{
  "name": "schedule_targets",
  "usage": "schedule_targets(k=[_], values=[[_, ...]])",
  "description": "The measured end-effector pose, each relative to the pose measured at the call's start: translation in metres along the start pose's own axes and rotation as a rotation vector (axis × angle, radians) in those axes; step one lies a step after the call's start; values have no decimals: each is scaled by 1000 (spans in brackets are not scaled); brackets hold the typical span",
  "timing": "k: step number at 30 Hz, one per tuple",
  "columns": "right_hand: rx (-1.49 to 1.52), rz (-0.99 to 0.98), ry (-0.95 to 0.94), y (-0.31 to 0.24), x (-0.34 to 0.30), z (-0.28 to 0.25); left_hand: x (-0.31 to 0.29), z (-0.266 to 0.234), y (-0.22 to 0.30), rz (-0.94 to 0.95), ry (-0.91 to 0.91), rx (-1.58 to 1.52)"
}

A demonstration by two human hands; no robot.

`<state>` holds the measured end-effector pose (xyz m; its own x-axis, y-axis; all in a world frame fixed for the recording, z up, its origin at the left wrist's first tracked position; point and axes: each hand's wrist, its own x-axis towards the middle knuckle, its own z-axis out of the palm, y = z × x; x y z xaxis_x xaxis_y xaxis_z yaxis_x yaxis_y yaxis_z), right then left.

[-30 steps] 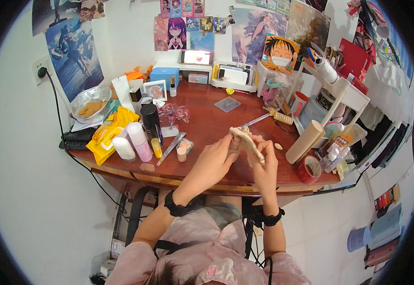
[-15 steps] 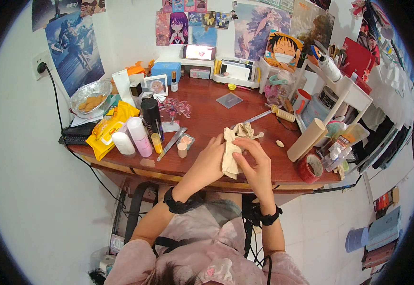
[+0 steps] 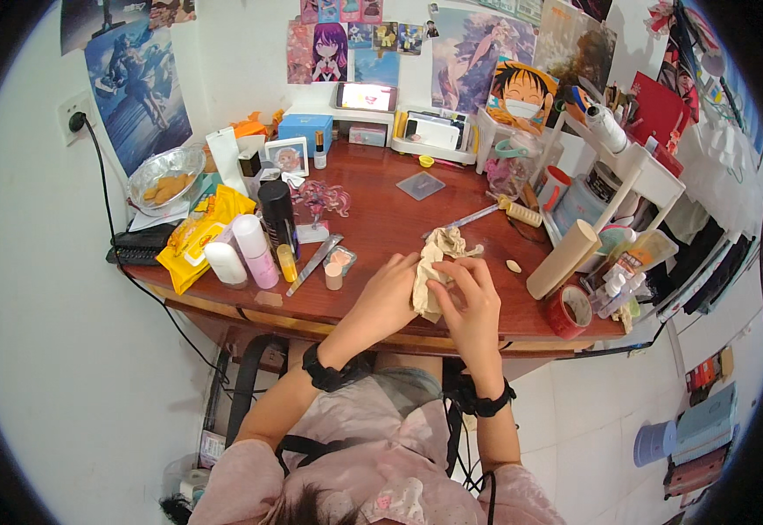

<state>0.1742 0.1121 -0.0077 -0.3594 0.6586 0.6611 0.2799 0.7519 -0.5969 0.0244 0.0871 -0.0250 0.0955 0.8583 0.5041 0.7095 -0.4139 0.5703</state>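
A crumpled cream sheet, paper by its stiff creases, is held between my hands above the desk's front part. My left hand grips its left side, and its fingertips are hidden behind the sheet. On the right side my right hand pinches the sheet between thumb and fingers. The sheet's upper end is bunched and spreads to the right. Just beyond it lie a thin silvery strip and a ridged cream-coloured stick. A small pale oval piece rests on the desk right of my hands.
Left on the brown desk stand a black spray can, a pink-white bottle and a yellow wipes pack. At right are a tan roll, a red tape roll and a white rack. A lit phone stands behind.
My right fingers have shifted slightly on the crumpled paper, which is more bunched and creased. My left hand keeps its hold, and the sheet's lower end sits a little higher.
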Motion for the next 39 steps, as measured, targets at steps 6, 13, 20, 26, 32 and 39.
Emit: schedule_targets(k=[6, 13, 20, 26, 32, 39], values=[[-93, -109, 93, -7, 1, -7, -9, -11, 5, 105, 79, 97], [48, -63, -53, -32, -9, -17, -37, -43, 28, 37, 36, -70], [284, 108, -179, -45, -22, -19, -60, -56, 34, 209, 105, 115], [112, -81, -156, -50, -27, -16, -75, -61, 36, 236, 63, 149], [70, -239, -129, -46, -31, -16, -79, -67, 41, 227, 25, -5], [188, -213, -204, -44, -33, -22, -82, -78, 51, 88, 8, -176]])
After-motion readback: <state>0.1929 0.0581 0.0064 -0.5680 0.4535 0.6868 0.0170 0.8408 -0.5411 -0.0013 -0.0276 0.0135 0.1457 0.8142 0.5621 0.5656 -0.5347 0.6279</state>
